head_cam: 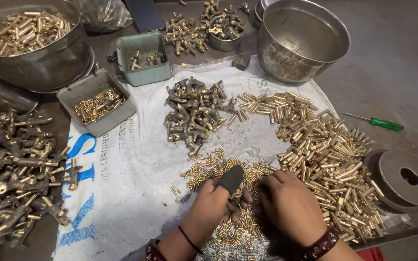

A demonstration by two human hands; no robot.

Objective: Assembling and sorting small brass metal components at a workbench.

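Head view, near edge: left hand (214, 203) closed around a dark fitting (230, 180), thumb capped in a dark sleeve. Right hand (289, 205) curled knuckles-up just beside it, fingertips down among small brass pins (233, 229); whether anything is pinched, cannot tell. Both wrists banded.

Underneath: white woven sack (136, 169) spread flat on the bench (407, 72), blue block lettering along its left side, smaller grey print running up toward the trays. Bare sack between lettering and pins, open room there.

Right: wide heap of brass tubes (325, 150) reaching the sack's right edge. Past it, round metal disc with centre hole (402, 179) and green-handled screwdriver (376, 122) on bare bench.

Left, off the sack: pile of dark valve bodies (15, 174).

Middle: second dark pile (194, 113) touching the tubes' top end.

Far: grey tray (95, 102) of small brass bits, green tray (143, 58), small round tin (226, 30), empty steel pot (301, 38), big steel bowl (30, 41) of brass at far left.
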